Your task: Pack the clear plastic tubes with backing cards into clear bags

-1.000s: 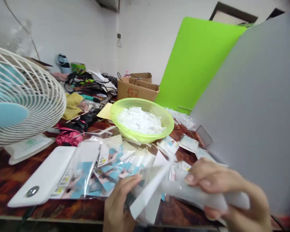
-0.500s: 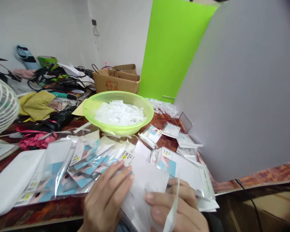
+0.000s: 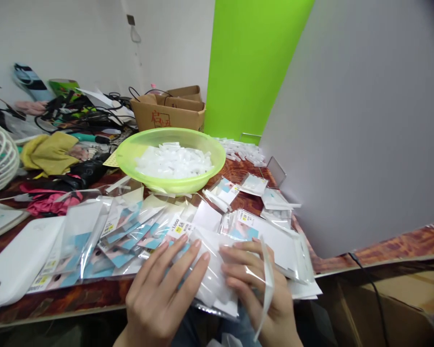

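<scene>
At the table's front edge, both of my hands are on a clear plastic bag point(image 3: 213, 284) with a white card and pale, translucent contents inside. The fingers of my left hand point(image 3: 162, 284) press along the bag's left side, the thumb hidden beneath. My right hand point(image 3: 256, 284) grips the opposite side, fingers bent over it. A white-edged plastic flap point(image 3: 268, 289) sticks up across that hand. Just beyond my left fingers lie overlapping bagged cards point(image 3: 126, 241) with pink, blue and yellow print. More bagged packs point(image 3: 271, 246) are stacked past my right hand.
A yellow-green basin point(image 3: 169, 183) full of small white translucent pieces stands behind the packs. More such pieces point(image 3: 240, 150) are heaped beside it. A white oblong device point(image 3: 25, 260) and fan guard point(image 3: 0, 159) are on the left. A grey panel point(image 3: 347, 144) bounds the right side.
My left hand has slid further over the bag, and the right fingers have spread along its other side. The bag now lies more tilted, its pale contents showing. The camera view has shifted slightly.
</scene>
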Motion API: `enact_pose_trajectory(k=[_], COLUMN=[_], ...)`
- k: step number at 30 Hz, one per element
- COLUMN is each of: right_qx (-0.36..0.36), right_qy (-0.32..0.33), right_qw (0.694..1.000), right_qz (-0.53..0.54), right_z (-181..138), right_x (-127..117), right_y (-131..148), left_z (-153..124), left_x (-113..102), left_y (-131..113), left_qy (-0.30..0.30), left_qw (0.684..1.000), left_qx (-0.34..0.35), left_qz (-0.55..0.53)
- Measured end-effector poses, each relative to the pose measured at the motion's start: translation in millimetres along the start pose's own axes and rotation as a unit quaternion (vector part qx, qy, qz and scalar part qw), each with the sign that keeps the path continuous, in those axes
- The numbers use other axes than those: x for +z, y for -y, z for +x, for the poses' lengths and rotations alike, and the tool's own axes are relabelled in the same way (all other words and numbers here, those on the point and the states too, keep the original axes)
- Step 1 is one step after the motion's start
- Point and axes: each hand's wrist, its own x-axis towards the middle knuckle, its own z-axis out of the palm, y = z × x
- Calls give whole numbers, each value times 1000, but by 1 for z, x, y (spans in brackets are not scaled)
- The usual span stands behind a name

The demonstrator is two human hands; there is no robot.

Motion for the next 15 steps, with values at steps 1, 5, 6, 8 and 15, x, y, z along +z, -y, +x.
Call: enact_pose_trajectory(k=[1,5,6,8,15], right_qx=[-16,-85,-98,-118,-138], right_qy=[23,-47,-52,-26,-13], right_qw=[1000,994,991,986,970], right_qz=[-10,-48,-69,-118,-202], right_z=[-2,-13,-16,-21,-23], right_x=[-3,-13,-16,-20,-13], right_y=[-3,-2,0,5,0], left_z=[-1,-7,-8,-8,-2], left_x=[1,6,7,8,5], left_y=[-1,-6,-7,-9,-12], left_qy=[5,17,17,11,-39], left_qw=[1000,997,997,996,999], left_qx=[-14,-53,-54,-52,7], left_qz=[-6,-53,-60,-69,-36])
